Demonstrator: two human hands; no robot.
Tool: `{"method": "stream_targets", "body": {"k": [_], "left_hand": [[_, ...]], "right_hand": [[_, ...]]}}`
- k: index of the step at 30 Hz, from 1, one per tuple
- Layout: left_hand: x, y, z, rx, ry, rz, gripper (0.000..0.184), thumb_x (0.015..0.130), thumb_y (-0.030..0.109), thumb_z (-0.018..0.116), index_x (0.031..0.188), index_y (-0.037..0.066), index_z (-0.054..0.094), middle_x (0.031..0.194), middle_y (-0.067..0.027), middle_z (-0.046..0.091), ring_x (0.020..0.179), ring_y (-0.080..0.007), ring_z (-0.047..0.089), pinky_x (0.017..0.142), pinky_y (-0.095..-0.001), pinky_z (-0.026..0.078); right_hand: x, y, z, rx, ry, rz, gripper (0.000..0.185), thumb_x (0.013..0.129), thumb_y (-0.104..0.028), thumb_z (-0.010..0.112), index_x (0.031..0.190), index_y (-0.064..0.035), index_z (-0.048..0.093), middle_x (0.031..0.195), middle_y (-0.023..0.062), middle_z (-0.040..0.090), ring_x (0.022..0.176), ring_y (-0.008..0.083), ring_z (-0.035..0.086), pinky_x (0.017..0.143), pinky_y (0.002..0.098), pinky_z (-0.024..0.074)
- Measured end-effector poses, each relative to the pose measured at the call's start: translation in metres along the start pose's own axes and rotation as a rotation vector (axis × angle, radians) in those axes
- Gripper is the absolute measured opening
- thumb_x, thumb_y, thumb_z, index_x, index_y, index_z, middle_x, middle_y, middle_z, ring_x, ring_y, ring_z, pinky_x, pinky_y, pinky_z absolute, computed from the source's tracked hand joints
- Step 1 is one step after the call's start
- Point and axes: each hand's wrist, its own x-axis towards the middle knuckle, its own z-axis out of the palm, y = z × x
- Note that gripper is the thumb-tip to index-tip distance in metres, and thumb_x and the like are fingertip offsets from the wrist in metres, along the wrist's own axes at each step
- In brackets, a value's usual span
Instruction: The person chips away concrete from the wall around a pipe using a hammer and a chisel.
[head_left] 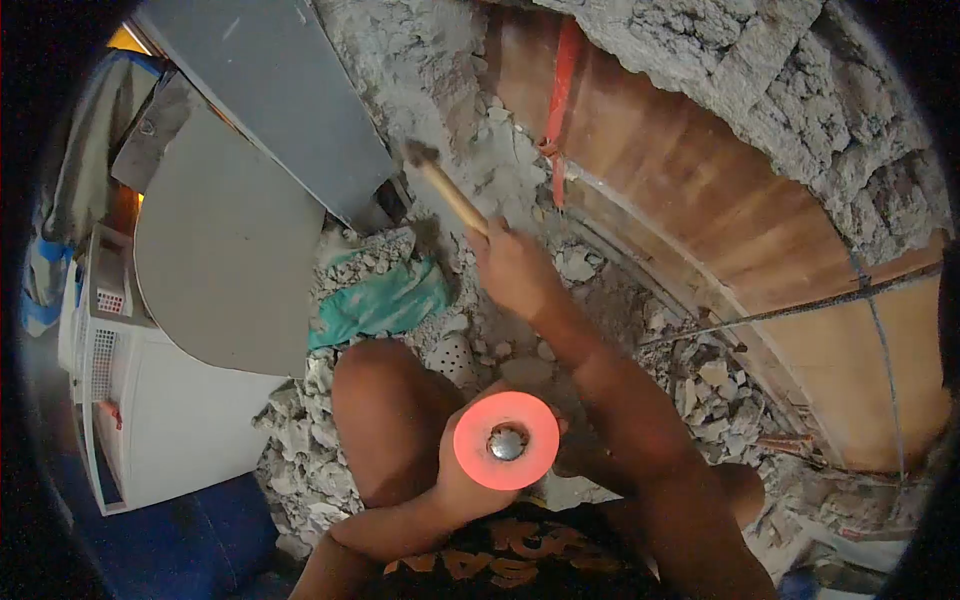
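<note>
My right hand (518,270) is closed round the wooden handle of a hammer (455,197). The hammer's blurred head is up and to the left, over the grey rubble. Below, my left hand (470,480) grips a tool with a round pink guard (480,455); a metal end (507,442) shows at the guard's centre, and the shaft under it is hidden. The pink guard is in front of my lap, apart from the hammer.
Broken concrete (715,395) lies on both sides of my legs. A green sack (380,303) with rubble is ahead. Curved wooden panels (690,170) stand at the right, with a red strap (563,90). At the left are a round grey board (225,240) and a white rack (180,410).
</note>
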Motion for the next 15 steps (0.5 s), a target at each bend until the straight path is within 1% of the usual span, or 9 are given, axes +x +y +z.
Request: {"method": "stream_targets", "body": {"k": [2, 4, 7, 8, 10, 11, 13, 14, 15], "left_hand": [[0.0, -0.001, 0.0, -0.053, 0.017, -0.044, 0.027, 0.072, -0.004, 0.071, 0.098, 0.001, 0.064, 0.097, -0.0076, 0.067, 0.089, -0.0161, 0.065, 0.081, -0.0299, 0.051], [-0.001, -0.004, -0.001, 0.013, 0.085, -0.042, 0.027, 0.071, -0.003, 0.071, 0.097, 0.001, 0.065, 0.096, -0.0077, 0.067, 0.088, -0.016, 0.065, 0.08, -0.0295, 0.051], [0.002, 0.001, -0.001, 0.072, 0.067, 0.049, 0.028, 0.071, -0.003, 0.072, 0.098, 0.002, 0.065, 0.096, -0.0076, 0.067, 0.088, -0.0159, 0.065, 0.08, -0.0295, 0.051], [0.003, 0.002, -0.003, 0.071, 0.081, 0.057, 0.028, 0.071, -0.003, 0.072, 0.098, 0.002, 0.065, 0.096, -0.0076, 0.067, 0.088, -0.0159, 0.065, 0.08, -0.0295, 0.051], [0.001, 0.003, -0.005, 0.038, 0.051, 0.016, 0.029, 0.07, -0.002, 0.073, 0.098, 0.002, 0.065, 0.095, -0.0069, 0.068, 0.087, -0.0159, 0.065, 0.08, -0.0294, 0.051], [0.003, 0.002, -0.006, 0.033, 0.052, 0.035, 0.029, 0.07, -0.002, 0.073, 0.098, 0.002, 0.065, 0.095, -0.0069, 0.068, 0.087, -0.0159, 0.065, 0.08, -0.0294, 0.051], [-0.001, -0.003, -0.007, 0.035, 0.01, 0.048, 0.032, 0.07, -0.001, 0.074, 0.1, 0.002, 0.063, 0.097, -0.0071, 0.067, 0.089, -0.0163, 0.065, 0.081, -0.0294, 0.051], [-0.002, -0.005, -0.005, 0.033, 0.021, 0.04, 0.032, 0.07, -0.001, 0.074, 0.1, 0.002, 0.063, 0.097, -0.0071, 0.067, 0.089, -0.0163, 0.065, 0.081, -0.0294, 0.051], [-0.004, -0.006, -0.003, 0.023, 0.0, 0.03, 0.034, 0.07, 0.0, 0.075, 0.102, 0.002, 0.063, 0.098, -0.0073, 0.066, 0.09, -0.0166, 0.065, 0.081, -0.0295, 0.051]], "right_hand": [[0.027, -0.011, -0.012, -0.074, 0.045, -0.039, 0.038, 0.098, -0.036, 0.045, 0.102, 0.0012, 0.052, 0.08, 0.029, 0.063, 0.077, 0.046, 0.064, 0.068, 0.0544, 0.0507], [0.057, -0.003, -0.016, -0.175, 0.095, -0.074, 0.037, 0.098, -0.035, 0.044, 0.101, 0.0011, 0.054, 0.08, 0.0281, 0.064, 0.076, 0.0457, 0.064, 0.067, 0.0541, 0.0509], [0.064, 0.068, -0.007, -0.308, 0.166, -0.094, 0.035, 0.098, -0.03, 0.043, 0.097, 0.0012, 0.059, 0.078, 0.0246, 0.065, 0.073, 0.0443, 0.064, 0.068, 0.054, 0.051], [0.067, 0.106, 0.001, -0.279, 0.074, -0.119, 0.034, 0.098, -0.028, 0.042, 0.095, 0.0008, 0.06, 0.078, 0.024, 0.065, 0.073, 0.0438, 0.065, 0.069, 0.0543, 0.0506], [0.042, 0.181, 0.029, -0.373, -0.03, -0.203, 0.034, 0.098, -0.026, 0.042, 0.093, 0.0004, 0.062, 0.08, 0.0242, 0.065, 0.076, 0.0429, 0.065, 0.072, 0.0547, 0.0496], [0.017, 0.198, 0.038, -0.502, -0.025, -0.283, 0.033, 0.098, -0.026, 0.042, 0.093, 0.0004, 0.062, 0.082, 0.0249, 0.064, 0.078, 0.0423, 0.065, 0.074, 0.0548, 0.0491], [-0.024, 0.149, 0.031, -0.345, -0.099, 0.339, 0.033, 0.098, -0.026, 0.042, 0.098, 0.0021, 0.06, 0.087, 0.0274, 0.063, 0.083, 0.0442, 0.063, 0.074, 0.0543, 0.0482], [-0.027, 0.128, 0.025, -0.346, -0.113, 0.334, 0.033, 0.098, -0.026, 0.042, 0.098, 0.0021, 0.06, 0.087, 0.0274, 0.063, 0.083, 0.0442, 0.063, 0.074, 0.0543, 0.0482], [-0.033, 0.111, 0.021, -0.173, -0.039, 0.293, 0.035, 0.098, -0.029, 0.043, 0.102, 0.0023, 0.058, 0.087, 0.0285, 0.063, 0.084, 0.0468, 0.062, 0.075, 0.055, 0.048]]}}
